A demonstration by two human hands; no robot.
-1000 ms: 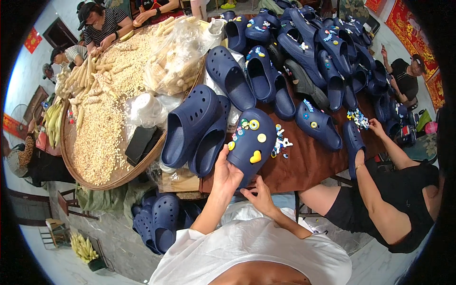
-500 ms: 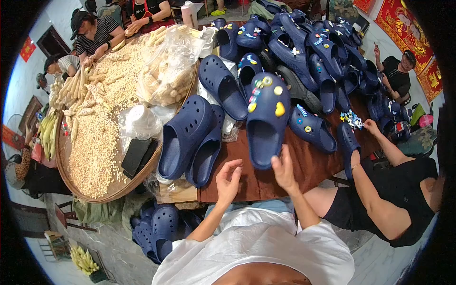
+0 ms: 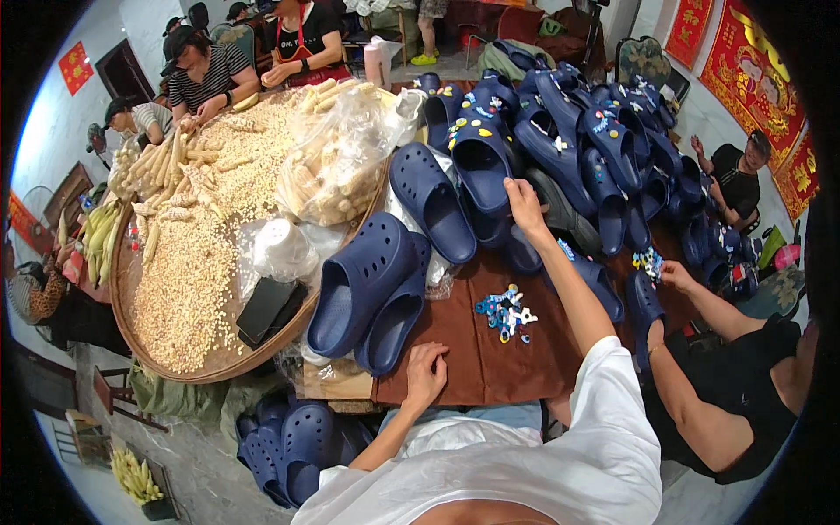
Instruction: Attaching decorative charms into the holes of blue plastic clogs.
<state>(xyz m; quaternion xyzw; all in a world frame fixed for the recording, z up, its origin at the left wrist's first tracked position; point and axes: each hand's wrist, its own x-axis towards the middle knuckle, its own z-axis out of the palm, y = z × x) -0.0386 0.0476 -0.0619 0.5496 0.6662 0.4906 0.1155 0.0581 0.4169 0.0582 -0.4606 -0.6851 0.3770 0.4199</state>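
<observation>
My right hand (image 3: pixel 527 210) reaches forward over the table. Its fingers close on the heel of a navy clog (image 3: pixel 484 164) that has colourful charms on its toe and leans against the heap of clogs. My left hand (image 3: pixel 427 371) rests at the table's near edge with its fingers apart and nothing in them. Beyond it stand two plain navy clogs (image 3: pixel 360 278), overlapping, with another plain clog (image 3: pixel 430 201) behind them. A small pile of coloured shoe charms (image 3: pixel 506 313) lies on the brown tablecloth (image 3: pixel 464 363) between my arms.
A wide round tray (image 3: pixel 144 346) of corn kernels and cobs borders my left side, with a black phone-shaped item (image 3: pixel 271 311) on its rim. More clogs (image 3: pixel 289 446) lie below the table. At right, a co-worker's hand (image 3: pixel 675 276) holds charms beside a clog (image 3: pixel 646 302).
The decorated clog has moved away from me to the heap with my right hand. The charm pile it covered now shows. My left hand has lowered to the table edge.
</observation>
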